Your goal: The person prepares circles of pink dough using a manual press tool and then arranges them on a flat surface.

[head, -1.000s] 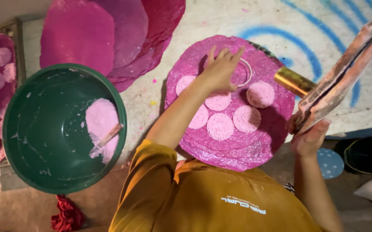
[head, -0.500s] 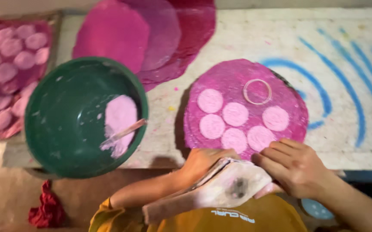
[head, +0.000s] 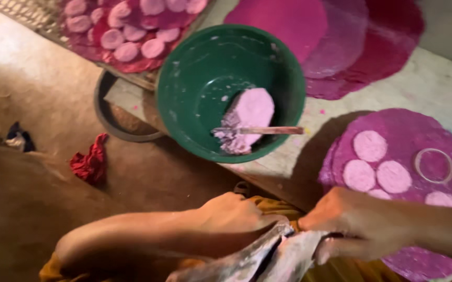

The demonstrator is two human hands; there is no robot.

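Low in the view, both hands meet over my lap. My left hand [head: 234,213] and my right hand [head: 354,222] each grip a pale, flour-dusted flat tool [head: 268,257] that hangs between them. Just beyond my right hand, a dark pink round sheet [head: 419,125] lies on the table with several pale pink discs [head: 370,145] on it. A thin metal ring [head: 434,165] rests on the sheet too. A green bowl [head: 194,78] holds a lump of pink dough [head: 249,112] and a wooden stick [head: 262,130].
More pink round sheets [head: 341,36] are stacked at the far side of the table. At the upper left a tray [head: 126,31] holds several pink discs. A red cloth [head: 90,159] lies on the earthen floor, and a dark round rim [head: 108,117] shows under the table's edge.
My left hand left the pink sheet and joined my right hand on the dusty tool, which came down to my lap. The view swung left and lower, toward the floor.
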